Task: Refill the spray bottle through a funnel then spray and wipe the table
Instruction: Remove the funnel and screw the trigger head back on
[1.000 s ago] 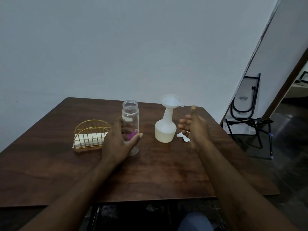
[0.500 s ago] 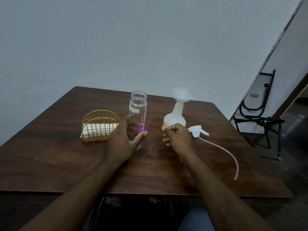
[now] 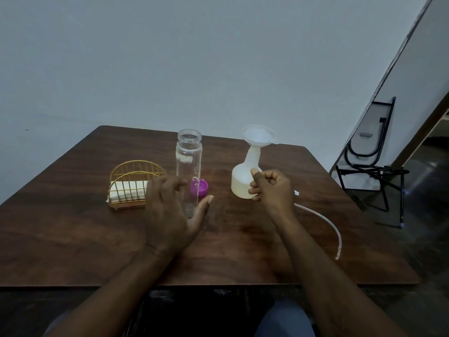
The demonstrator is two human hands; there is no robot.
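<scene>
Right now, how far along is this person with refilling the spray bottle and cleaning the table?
Early stage. Done: the funnel sits in the white spray bottle, the sprayer head's tube lies on the table, and the purple cap is off the clear bottle. In hand: the left hand is at the clear bottle, the right hand beside the spray bottle. Left: pouring, reassembling, spraying, wiping.

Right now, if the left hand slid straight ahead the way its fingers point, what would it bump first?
Probably the clear bottle: the left hand is open right beside it. The purple cap lies just behind, though depth is hard to judge.
</scene>
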